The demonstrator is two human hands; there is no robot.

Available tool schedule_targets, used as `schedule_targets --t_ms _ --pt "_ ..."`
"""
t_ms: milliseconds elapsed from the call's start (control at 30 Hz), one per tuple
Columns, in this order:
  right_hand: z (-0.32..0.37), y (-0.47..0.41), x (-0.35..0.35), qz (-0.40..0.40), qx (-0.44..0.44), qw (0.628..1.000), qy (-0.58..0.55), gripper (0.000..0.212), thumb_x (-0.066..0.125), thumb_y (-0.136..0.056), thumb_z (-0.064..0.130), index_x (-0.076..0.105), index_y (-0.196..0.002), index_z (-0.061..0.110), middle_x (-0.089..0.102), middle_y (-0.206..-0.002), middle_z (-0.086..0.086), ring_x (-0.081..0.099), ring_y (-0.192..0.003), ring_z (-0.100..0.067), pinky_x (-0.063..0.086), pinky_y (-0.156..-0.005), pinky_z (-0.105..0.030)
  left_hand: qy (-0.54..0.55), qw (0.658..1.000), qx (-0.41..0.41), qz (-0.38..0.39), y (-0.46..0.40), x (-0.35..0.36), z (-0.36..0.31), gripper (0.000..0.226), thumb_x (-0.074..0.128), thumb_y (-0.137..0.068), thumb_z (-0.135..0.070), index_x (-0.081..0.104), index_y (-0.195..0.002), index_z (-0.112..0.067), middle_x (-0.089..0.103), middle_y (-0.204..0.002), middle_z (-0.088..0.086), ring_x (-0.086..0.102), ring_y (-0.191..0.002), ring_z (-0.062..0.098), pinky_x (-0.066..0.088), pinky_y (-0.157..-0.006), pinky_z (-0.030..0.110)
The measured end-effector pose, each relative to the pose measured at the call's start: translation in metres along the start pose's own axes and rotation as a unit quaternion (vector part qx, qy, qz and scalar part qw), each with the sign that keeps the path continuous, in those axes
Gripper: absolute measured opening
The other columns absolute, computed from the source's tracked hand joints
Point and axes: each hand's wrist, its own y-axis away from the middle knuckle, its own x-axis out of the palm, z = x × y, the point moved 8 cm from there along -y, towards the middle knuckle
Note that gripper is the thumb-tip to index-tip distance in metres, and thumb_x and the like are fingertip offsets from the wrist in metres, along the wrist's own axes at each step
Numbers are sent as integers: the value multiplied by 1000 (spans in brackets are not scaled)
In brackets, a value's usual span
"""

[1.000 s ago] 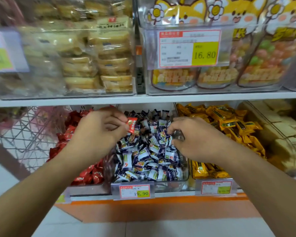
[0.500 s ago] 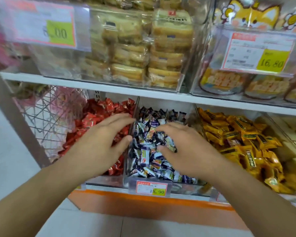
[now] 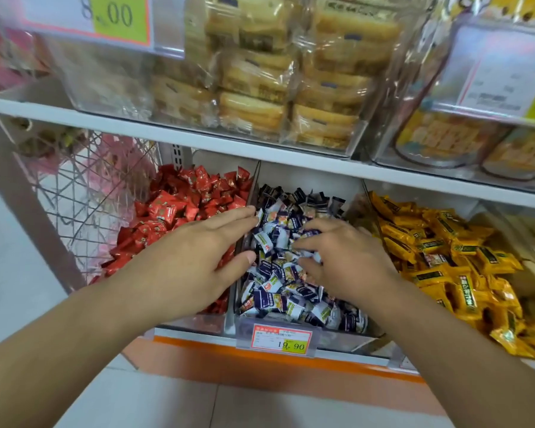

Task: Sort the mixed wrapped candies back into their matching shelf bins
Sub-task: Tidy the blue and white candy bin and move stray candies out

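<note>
At the far left of the frame stands a wire basket (image 3: 84, 193) with pink wrapping behind it. Next to it, the red candy bin (image 3: 198, 319) is heaped with red-wrapped candies (image 3: 179, 205). The left hand (image 3: 195, 261) lies flat across this bin's right side, fingers straight and together, holding nothing; its fingertips reach the divider (image 3: 254, 186) and touch the edge of the next pile. The middle bin (image 3: 337, 338) holds blue-and-white candies (image 3: 278, 291) and carries a price tag (image 3: 280, 339) reading 19.90. The right hand (image 3: 346, 261) rests in this pile, fingers curled down among the wrappers; whether it grips one, I cannot tell. At the right, a third bin holds yellow candies (image 3: 445, 257). Three candy bins show on this lower shelf. Above, two clear boxes sit on the upper shelf (image 3: 167, 128): wrapped cakes (image 3: 284, 88) centre, yellow packets (image 3: 445, 140) upper right.
</note>
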Motion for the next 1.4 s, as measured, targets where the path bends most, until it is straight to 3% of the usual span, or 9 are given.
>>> schedule_targets --t_ms 133,267,367,500,667,1100,1233,1333,1400 --pt "-7 -3 -6 -30 25 999 35 27 63 -99 37 71 -124 36 57 -139 9 51 -130 -20 39 -108 -40 -1 1000 -5 6 -1 1 1 66 37 -100 -59 19 -161 -43 4 -164 -36 12 -150 -12 6 -118 11" --pt "-7 -4 -11 -51 34 995 76 37 67 -93 30 67 -130 28 56 -143 1 46 -136 -26 37 -114 -42 0 1000 -8 17 -1 1 1 65 37 -101 -59 16 -161 -45 0 -162 -39 12 -150 -11 8 -119 13" --pt "15 -2 -18 -77 -38 996 -35 44 65 -96 35 61 -139 24 53 -148 4 42 -140 -19 35 -120 -38 -1 1000 -12 24 -1 2 -1 65 36 -102 -57 13 -161 -45 -3 -162 -39 8 -149 -13 3 -115 8" --pt "61 5 16 51 -136 973 -181 45 67 -93 52 64 -136 37 43 -153 15 39 -140 -9 36 -118 -35 0 1000 -12 21 -1 3 -1 65 39 -103 -54 14 -162 -43 -1 -163 -37 9 -149 -14 6 -116 8" --pt "44 2 27 64 -117 989 -66 30 67 -94 53 73 -120 40 40 -155 17 42 -138 -15 39 -113 -44 -2 1000 -13 8 1 3 -2 64 42 -103 -51 16 -161 -43 1 -162 -40 15 -149 -12 16 -120 14" --pt "-5 -2 -14 -17 5 999 47 33 69 -95 45 70 -127 40 54 -143 8 42 -138 -21 34 -113 -43 -2 1000 -14 6 0 1 -1 63 43 -103 -51 19 -160 -45 3 -162 -39 18 -148 -12 12 -116 11" --pt "24 -1 -16 -58 -83 995 -3 36 70 -96 35 67 -132 33 55 -142 11 42 -136 -17 35 -118 -41 -9 1000 -10 -3 -1 0 -4 62 44 -103 -49 21 -161 -43 5 -164 -35 18 -149 -10 16 -118 14" --pt "54 -2 7 14 -156 978 -140 38 70 -97 26 66 -134 29 59 -135 17 47 -130 -9 41 -113 -36 -12 1000 -9 -7 -2 0 -6 62 45 -103 -47 23 -161 -41 8 -165 -33 19 -149 -10 12 -115 9" --pt "57 -1 25 51 -174 976 -123 41 71 -95 32 65 -136 34 58 -136 20 45 -132 -8 43 -110 -40 -12 1000 -11 -7 -1 1 -5 62 45 -103 -47 23 -161 -41 8 -164 -34 20 -148 -10 13 -114 8"
